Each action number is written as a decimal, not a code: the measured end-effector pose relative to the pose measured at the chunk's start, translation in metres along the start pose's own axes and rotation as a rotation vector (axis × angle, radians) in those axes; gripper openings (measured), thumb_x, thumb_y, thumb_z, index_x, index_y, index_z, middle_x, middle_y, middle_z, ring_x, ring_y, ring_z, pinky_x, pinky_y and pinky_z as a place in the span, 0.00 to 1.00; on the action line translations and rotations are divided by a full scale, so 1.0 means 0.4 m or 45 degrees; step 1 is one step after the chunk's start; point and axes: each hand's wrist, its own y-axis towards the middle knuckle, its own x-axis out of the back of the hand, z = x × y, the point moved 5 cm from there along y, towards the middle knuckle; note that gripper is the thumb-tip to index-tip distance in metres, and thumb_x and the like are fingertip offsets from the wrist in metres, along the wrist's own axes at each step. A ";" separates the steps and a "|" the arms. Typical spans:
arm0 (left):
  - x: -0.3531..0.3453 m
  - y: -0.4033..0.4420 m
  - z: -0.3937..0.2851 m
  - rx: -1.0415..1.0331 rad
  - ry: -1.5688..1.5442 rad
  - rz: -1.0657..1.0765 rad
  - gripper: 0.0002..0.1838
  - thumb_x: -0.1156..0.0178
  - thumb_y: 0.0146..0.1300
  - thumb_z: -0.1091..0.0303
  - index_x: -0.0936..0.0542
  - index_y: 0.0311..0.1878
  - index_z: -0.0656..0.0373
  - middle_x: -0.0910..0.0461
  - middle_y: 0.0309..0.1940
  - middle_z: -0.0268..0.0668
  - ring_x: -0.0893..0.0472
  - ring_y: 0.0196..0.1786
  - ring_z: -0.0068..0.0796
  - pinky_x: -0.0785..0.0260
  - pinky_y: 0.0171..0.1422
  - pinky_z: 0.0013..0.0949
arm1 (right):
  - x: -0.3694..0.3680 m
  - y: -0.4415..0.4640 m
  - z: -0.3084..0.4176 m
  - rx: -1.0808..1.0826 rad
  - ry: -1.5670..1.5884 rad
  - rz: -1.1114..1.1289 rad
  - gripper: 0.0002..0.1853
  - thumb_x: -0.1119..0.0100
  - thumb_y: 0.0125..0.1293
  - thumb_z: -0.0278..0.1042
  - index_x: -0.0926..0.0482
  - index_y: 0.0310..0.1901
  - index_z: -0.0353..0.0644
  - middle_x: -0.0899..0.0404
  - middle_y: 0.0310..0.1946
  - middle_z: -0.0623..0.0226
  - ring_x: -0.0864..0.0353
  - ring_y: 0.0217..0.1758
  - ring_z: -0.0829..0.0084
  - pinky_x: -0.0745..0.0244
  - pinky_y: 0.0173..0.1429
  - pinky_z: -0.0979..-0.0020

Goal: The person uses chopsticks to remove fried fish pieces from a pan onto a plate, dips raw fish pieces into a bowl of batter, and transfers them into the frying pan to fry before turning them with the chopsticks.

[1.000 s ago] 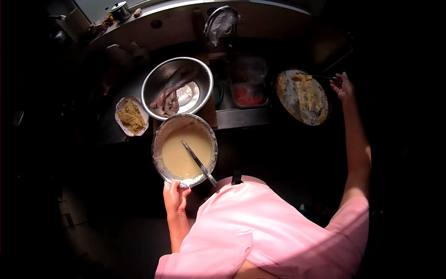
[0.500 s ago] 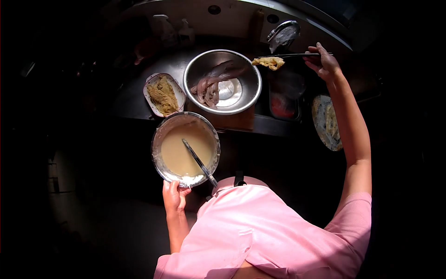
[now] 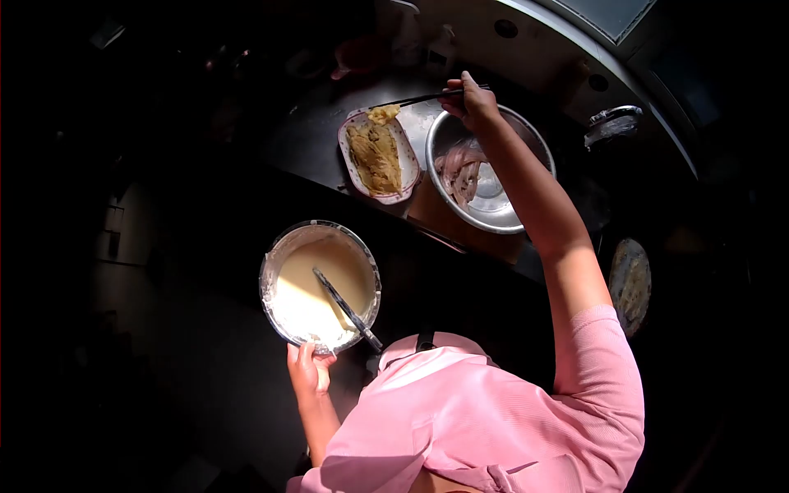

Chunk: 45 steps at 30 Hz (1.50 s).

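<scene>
My left hand [image 3: 309, 370] grips the near rim of a metal bowl of pale batter [image 3: 341, 271], which is held off the counter. A dark utensil [image 3: 345, 308] leans in that bowl. My right hand [image 3: 471, 100] is closed around dark chopsticks [image 3: 419, 99], above the left edge of a large steel bowl. At the chopsticks' tips is a yellow fried piece [image 3: 384, 114], over the far end of a white dish [image 3: 410, 168]. More yellow fried pieces [image 3: 375, 158] lie in the dish.
The large steel bowl [image 3: 538, 148] holds pinkish strips [image 3: 460, 174] and stands on a brown board [image 3: 444, 215]. A pan [image 3: 631, 283] with food is at the far right, partly behind my arm. Bottles stand in shadow at the back, and a plastic-covered item [image 3: 612, 127] is at the back right.
My right hand has carried the fried piece on the chopsticks from the pan leftward, past the steel bowl, to the white dish. The view has turned left. My left hand still holds the batter bowl.
</scene>
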 end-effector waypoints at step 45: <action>-0.897 -0.463 0.035 0.396 0.496 0.205 0.12 0.52 0.52 0.76 0.30 0.42 0.58 0.25 0.32 0.35 0.25 0.27 0.28 0.31 0.26 0.29 | 1.377 -0.990 0.560 0.109 -0.076 -1.230 0.18 0.52 0.63 0.45 0.24 0.35 0.35 0.23 0.32 0.63 0.22 0.36 0.72 0.26 0.40 0.75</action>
